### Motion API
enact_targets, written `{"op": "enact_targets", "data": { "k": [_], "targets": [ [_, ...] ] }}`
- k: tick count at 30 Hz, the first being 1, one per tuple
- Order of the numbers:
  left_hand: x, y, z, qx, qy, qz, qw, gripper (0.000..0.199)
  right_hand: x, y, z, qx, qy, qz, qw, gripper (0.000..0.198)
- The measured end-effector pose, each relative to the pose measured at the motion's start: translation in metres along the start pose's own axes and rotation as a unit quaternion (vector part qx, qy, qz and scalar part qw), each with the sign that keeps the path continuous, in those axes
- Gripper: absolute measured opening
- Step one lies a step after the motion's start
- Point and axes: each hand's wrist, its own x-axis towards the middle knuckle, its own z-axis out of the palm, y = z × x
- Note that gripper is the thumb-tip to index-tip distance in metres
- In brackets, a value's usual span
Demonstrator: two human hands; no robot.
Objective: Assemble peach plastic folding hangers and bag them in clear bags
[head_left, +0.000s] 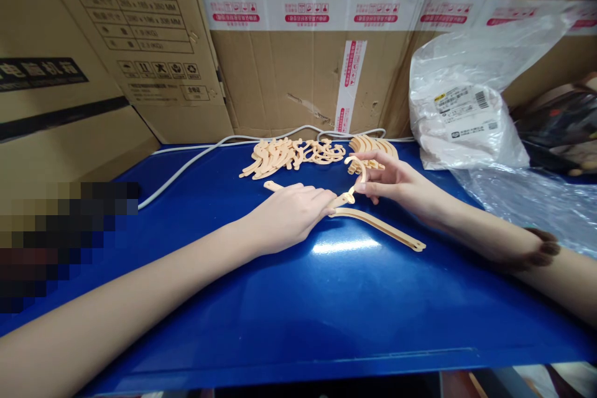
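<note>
My left hand (293, 214) lies palm down over the blue table, its fingers closed around a beige plastic hanger arm (342, 201) whose two ends stick out. My right hand (394, 180) pinches a beige hanger hook (362, 169) between thumb and fingers. The hook's lower end meets the holed end of the held arm; whether it sits in the hole I cannot tell. A curved, grooved hanger arm (382, 224) slants to the right from beside my left fingertips, and its near end is partly hidden by them.
Behind my hands lie a heap of hanger arms (270, 158), loose hooks (324, 152) and a stack of curved arms (377, 145). A white cable (186, 168) runs along the back. Cardboard boxes (280, 74) wall the table (349, 311); a plastic bag (466, 118) stands at right.
</note>
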Motion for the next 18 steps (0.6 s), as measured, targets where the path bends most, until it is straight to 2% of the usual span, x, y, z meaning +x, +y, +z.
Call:
{"op": "enact_targets", "data": {
  "k": [5, 12, 16, 18],
  "targets": [
    [-0.001, -0.001, 0.000, 0.002, -0.006, -0.008, 1.000, 0.029, -0.001, -0.001, -0.002, -0.034, 0.014, -0.008, 0.999, 0.052],
    [0.000, 0.000, 0.001, 0.023, -0.017, -0.027, 0.999, 0.031, -0.002, 0.001, -0.004, -0.063, 0.001, -0.043, 0.997, 0.049],
    [0.001, -0.006, -0.007, -0.029, 0.025, -0.083, 0.996, 0.032, -0.007, 0.001, 0.008, -0.064, -0.079, -0.043, 0.994, 0.044],
    [0.001, -0.010, -0.013, -0.030, 0.054, -0.107, 0.992, 0.032, -0.010, -0.001, 0.012, -0.078, -0.072, -0.060, 0.993, 0.045]
  ]
}}
